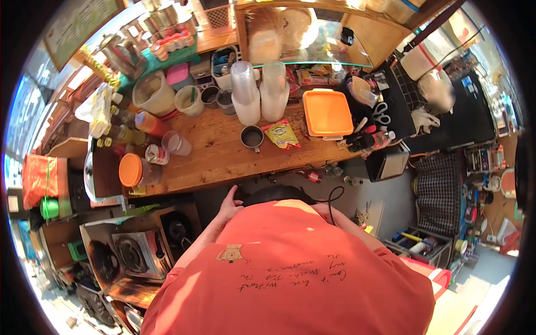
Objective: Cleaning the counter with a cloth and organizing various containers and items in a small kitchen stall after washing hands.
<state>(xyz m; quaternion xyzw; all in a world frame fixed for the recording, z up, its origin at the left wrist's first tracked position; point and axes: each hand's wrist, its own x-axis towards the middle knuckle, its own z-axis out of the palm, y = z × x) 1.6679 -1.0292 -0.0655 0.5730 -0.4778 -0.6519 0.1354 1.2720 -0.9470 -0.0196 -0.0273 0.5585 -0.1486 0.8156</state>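
My left hand (231,205) is beside my waist, below the front edge of the wooden counter (205,157). One finger points up and apart from the others, and nothing shows in its grasp. Of my right hand (321,209) only a part near the wrist shows; its fingers are hidden behind my red shirt (293,259). A metal cup (252,137) with a handle stands on the counter before me, beside a yellow packet (281,135). Behind them rise two stacks of clear plastic cups (243,92). An orange-lidded container (328,113) lies to their right.
At left stand an orange-lidded jar (130,169), a tin can (157,154), a plastic cup (176,143) and sauce bottles (150,123). Scissors (381,113) and bottles (379,140) crowd the right end. A gas burner (136,253) sits low at left. A black cable (333,201) loops by my right arm.
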